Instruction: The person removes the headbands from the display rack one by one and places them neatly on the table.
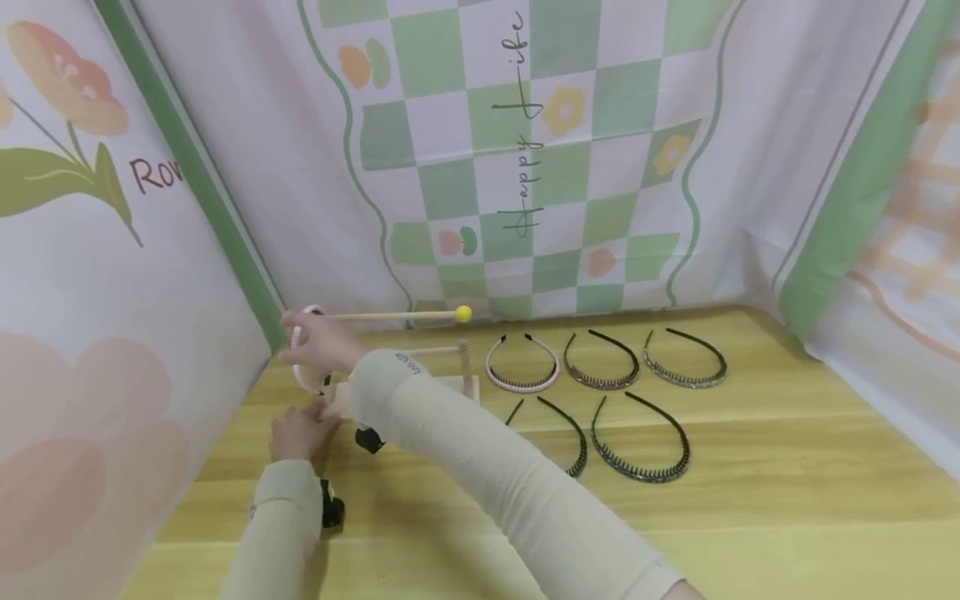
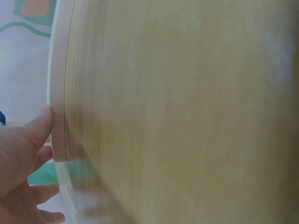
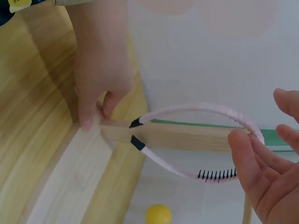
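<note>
At the left of the table, my right hand (image 1: pixel 318 340) pinches a pink headband (image 1: pixel 296 358) at the middle of its curve. The headband's black tips (image 3: pixel 136 143) point down toward the stand's base, one on each side of the upright post (image 3: pixel 187 136) in the right wrist view. My left hand (image 1: pixel 300 431) grips the near end of the wooden stand's base (image 2: pixel 58 84), thumb on its top face. A wooden rod with a yellow ball (image 1: pixel 463 314) at its end extends from the stand. My right forearm hides part of the stand in the head view.
Several headbands lie in two rows right of the stand: a pink one (image 1: pixel 522 387), a brown one (image 1: pixel 602 382) and dark toothed ones, such as one (image 1: pixel 651 477) in the front row. Printed curtains (image 1: pixel 540 167) surround the wooden table (image 1: pixel 787 467) at the back and sides.
</note>
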`<act>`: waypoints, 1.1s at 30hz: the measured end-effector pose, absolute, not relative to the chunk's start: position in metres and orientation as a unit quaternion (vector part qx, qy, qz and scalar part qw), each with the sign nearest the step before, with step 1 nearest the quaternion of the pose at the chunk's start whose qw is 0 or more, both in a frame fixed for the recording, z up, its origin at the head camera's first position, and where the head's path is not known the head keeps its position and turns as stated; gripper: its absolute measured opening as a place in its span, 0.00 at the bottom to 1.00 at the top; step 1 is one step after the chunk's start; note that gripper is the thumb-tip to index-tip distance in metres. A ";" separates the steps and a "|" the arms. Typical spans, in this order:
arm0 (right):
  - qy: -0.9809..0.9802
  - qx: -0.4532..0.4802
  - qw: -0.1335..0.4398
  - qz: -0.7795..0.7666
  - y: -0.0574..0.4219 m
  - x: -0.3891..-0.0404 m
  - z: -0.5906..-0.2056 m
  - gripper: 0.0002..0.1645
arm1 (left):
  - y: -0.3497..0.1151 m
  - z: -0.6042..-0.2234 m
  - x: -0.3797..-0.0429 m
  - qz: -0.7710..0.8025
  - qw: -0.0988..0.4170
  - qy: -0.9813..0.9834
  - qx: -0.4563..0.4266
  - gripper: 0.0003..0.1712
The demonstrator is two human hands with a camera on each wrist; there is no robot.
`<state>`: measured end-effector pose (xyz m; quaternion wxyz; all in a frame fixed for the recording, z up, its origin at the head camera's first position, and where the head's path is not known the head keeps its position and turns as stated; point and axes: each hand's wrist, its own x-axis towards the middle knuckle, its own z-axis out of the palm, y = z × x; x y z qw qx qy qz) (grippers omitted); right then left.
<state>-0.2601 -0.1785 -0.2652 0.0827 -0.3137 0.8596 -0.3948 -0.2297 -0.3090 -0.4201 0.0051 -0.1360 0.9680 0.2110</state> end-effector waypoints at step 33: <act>0.824 -0.308 -0.039 -0.475 -0.172 -0.275 -0.289 0.17 | -0.303 -0.414 -0.226 0.225 -0.003 0.962 -0.152 0.35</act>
